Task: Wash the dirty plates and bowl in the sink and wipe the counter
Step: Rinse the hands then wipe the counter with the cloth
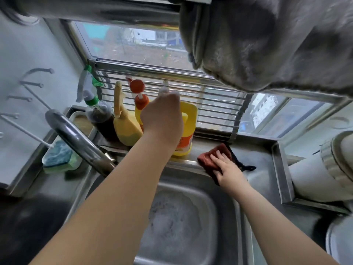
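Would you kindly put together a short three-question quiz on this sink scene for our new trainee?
1. True or false: the right hand presses a red cloth flat on the counter behind the sink.
2. What does the left hand grip?
A. the faucet
B. the top of the yellow jug
C. the blue sponge
3. Fill in: the sink basin holds soapy ____.

Key
1. True; its fingers lie straight on the cloth.
2. B; the fingers curl over the jug's top, though the cap is hidden.
3. Foam; no plates or bowl show in it.
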